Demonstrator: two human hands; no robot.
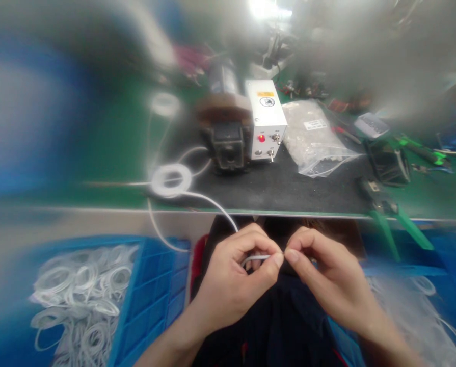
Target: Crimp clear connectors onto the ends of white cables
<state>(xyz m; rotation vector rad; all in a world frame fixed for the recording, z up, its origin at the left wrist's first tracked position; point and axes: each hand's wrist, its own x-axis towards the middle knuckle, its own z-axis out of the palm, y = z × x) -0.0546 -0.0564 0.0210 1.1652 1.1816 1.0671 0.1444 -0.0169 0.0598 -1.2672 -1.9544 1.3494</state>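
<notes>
My left hand (243,278) is closed in a pinch on a white cable (260,257) close to its end, in front of the table edge. The thumb and forefinger of my right hand (327,278) are pressed together right at the cable's tip, their fingertips almost touching those of the left. The tip itself is too small and covered to make out. From my left hand the cable runs up over the table edge to a white coil (171,179) lying on the table.
A machine (228,145) with a white control box (268,120) stands on a black mat. Beside it lie a clear bag (315,135) of small parts and green-handled pliers (388,209). Blue crates with coiled cables (82,300) flank my lap. Another person's hand (191,58) shows behind, blurred.
</notes>
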